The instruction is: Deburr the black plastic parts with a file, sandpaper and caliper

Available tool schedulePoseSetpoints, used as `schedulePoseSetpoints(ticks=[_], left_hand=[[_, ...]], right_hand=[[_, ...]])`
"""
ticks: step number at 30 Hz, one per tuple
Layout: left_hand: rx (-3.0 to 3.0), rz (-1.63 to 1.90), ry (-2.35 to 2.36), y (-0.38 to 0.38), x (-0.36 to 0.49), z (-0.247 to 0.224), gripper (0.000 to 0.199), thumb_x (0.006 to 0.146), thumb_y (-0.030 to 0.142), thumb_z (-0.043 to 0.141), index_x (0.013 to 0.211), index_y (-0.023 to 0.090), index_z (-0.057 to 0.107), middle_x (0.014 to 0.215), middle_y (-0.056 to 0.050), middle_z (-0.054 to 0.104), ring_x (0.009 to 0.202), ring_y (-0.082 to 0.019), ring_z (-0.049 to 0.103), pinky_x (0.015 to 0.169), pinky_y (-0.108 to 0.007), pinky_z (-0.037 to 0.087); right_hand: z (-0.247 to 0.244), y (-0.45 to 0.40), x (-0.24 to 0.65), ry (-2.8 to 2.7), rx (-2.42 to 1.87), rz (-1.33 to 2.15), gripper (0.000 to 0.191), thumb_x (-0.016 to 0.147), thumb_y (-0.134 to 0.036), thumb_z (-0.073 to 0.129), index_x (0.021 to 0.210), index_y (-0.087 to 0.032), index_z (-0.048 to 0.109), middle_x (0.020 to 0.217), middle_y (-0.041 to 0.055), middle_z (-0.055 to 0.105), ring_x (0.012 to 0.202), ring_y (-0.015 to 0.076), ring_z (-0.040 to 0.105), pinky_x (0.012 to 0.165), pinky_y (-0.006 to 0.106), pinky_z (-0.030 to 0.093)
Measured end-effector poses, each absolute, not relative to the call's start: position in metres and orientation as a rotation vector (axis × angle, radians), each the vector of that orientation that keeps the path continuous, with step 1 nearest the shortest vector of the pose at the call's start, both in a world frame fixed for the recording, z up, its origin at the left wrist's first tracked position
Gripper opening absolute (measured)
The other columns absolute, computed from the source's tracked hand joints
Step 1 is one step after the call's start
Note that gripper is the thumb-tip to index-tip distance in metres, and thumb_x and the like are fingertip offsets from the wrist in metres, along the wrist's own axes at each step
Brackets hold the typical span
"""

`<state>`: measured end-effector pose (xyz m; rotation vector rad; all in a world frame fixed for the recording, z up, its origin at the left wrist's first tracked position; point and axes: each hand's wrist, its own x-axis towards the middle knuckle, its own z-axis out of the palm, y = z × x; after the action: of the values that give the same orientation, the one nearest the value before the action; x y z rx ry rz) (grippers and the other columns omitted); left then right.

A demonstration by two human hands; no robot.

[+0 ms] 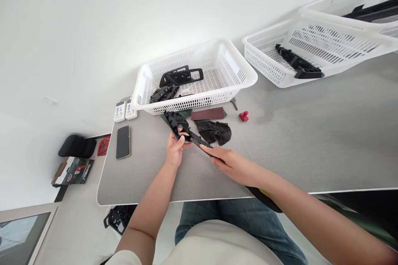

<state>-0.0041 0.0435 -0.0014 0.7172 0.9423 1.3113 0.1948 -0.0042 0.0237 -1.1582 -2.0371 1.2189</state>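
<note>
My left hand [175,149] is closed around a black moulded plastic part [175,121] with ribs and openings, tilted above the table. My right hand [228,160] grips a long, narrow black piece [199,140] that reaches up to the part. I cannot tell whether the two are joined. A black and yellow thing [264,199] shows under my right forearm at the table edge; any link to the narrow piece is hidden. Beyond my hands lie a crumpled black cloth [216,132], a dark red sandpaper strip [207,113] and green sheets [185,113].
A white basket [245,75] with several black parts stands at the back. Two more white baskets [281,78] with black parts are stacked to the right. A small red object [244,116], a phone [123,142] and two white boxes [120,112] lie on the grey table [311,140].
</note>
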Motion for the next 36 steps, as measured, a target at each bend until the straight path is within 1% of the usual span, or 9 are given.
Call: schedulePoseSetpoints(ticks=[2, 4, 7, 12, 16, 20, 28, 34, 36], left_hand=[[0.694, 1.331, 0.922, 0.044, -0.006, 0.002, 0.054, 0.055, 0.04, 0.083, 0.099, 0.02, 0.06, 0.082, 0.001, 0.068, 0.065, -0.012, 0.065, 0.061, -0.025, 0.054], [0.674, 1.347, 0.909, 0.043, -0.008, 0.007, 0.054, 0.058, 0.041, 0.081, 0.103, 0.021, 0.06, 0.082, 0.0, 0.069, 0.064, -0.012, 0.065, 0.062, -0.025, 0.054], [0.658, 1.413, 0.952, 0.036, -0.007, 0.015, 0.053, 0.064, 0.044, 0.076, 0.109, 0.023, 0.058, 0.081, 0.001, 0.068, 0.063, -0.011, 0.064, 0.06, -0.024, 0.054], [0.613, 1.598, 1.077, 0.011, -0.001, 0.016, 0.072, 0.068, 0.044, 0.075, 0.131, 0.039, 0.04, 0.077, 0.007, 0.063, 0.061, -0.007, 0.06, 0.061, -0.022, 0.054], [0.599, 1.585, 1.086, -0.005, 0.0, -0.001, 0.05, 0.064, 0.036, 0.078, 0.109, 0.028, 0.057, 0.078, 0.005, 0.06, 0.067, -0.007, 0.059, 0.067, -0.024, 0.054], [0.604, 1.546, 1.015, -0.01, -0.001, -0.013, 0.036, 0.064, 0.033, 0.076, 0.094, 0.024, 0.059, 0.081, 0.003, 0.06, 0.076, -0.01, 0.06, 0.077, -0.028, 0.052], [0.716, 1.511, 1.091, -0.008, 0.0, -0.022, 0.045, 0.053, 0.026, 0.081, 0.083, 0.02, 0.049, 0.082, 0.005, 0.055, 0.074, -0.009, 0.055, 0.078, -0.032, 0.05], [0.826, 1.526, 1.135, -0.007, 0.0, -0.028, 0.052, 0.048, 0.021, 0.083, 0.087, 0.02, 0.049, 0.082, 0.004, 0.056, 0.077, -0.01, 0.054, 0.081, -0.029, 0.046], [0.805, 1.502, 1.047, -0.008, -0.002, -0.027, 0.05, 0.051, 0.025, 0.082, 0.09, 0.02, 0.052, 0.085, 0.002, 0.058, 0.08, -0.011, 0.055, 0.082, -0.03, 0.047]], right_hand=[[0.021, -0.008, 0.198, -1.863, -1.153, 1.383, 0.05, 0.089, -0.031, 0.043, 0.139, -0.025, 0.047, 0.106, 0.0079, 0.068, 0.068, 0.014, 0.058, 0.065, 0.029, 0.05], [0.017, -0.012, 0.198, -1.605, -1.132, 1.567, 0.053, 0.088, -0.036, 0.046, 0.14, -0.027, 0.044, 0.103, 0.0063, 0.067, 0.049, 0.0074, 0.048, 0.048, 0.024, 0.044], [0.012, -0.014, 0.192, -1.235, -1.04, 1.681, 0.057, 0.084, -0.039, 0.052, 0.14, -0.029, 0.044, 0.105, 0.007, 0.066, 0.04, 0.0029, 0.037, 0.037, 0.021, 0.035], [0.004, -0.023, 0.171, -0.944, -0.976, 1.723, 0.06, 0.079, -0.039, 0.059, 0.137, -0.029, 0.048, 0.099, 0.0071, 0.067, 0.04, 0.0028, 0.037, 0.033, 0.019, 0.029], [-0.004, -0.036, 0.161, -0.936, -0.976, 1.784, 0.059, 0.077, -0.039, 0.062, 0.135, -0.029, 0.05, 0.096, 0.0053, 0.066, 0.041, 0.0028, 0.038, 0.033, 0.019, 0.029], [-0.014, -0.044, 0.153, -0.981, -0.99, 1.802, 0.06, 0.077, -0.041, 0.061, 0.135, -0.029, 0.05, 0.095, 0.0044, 0.066, 0.04, 0.0027, 0.039, 0.032, 0.018, 0.031], [-0.031, -0.048, 0.144, -1.044, -0.988, 1.688, 0.068, 0.074, -0.047, 0.062, 0.137, -0.025, 0.049, 0.091, 0.0023, 0.063, 0.04, 0.0022, 0.04, 0.032, 0.018, 0.035], [-0.03, -0.048, 0.146, -1.081, -0.959, 1.729, 0.068, 0.073, -0.046, 0.063, 0.134, -0.019, 0.052, 0.076, -0.0014, 0.06, 0.038, 0.0038, 0.042, 0.032, 0.02, 0.037], [-0.03, -0.049, 0.144, -1.109, -0.986, 1.722, 0.066, 0.072, -0.045, 0.064, 0.132, -0.02, 0.054, 0.073, -0.0024, 0.06, 0.037, 0.0048, 0.043, 0.033, 0.021, 0.039]])
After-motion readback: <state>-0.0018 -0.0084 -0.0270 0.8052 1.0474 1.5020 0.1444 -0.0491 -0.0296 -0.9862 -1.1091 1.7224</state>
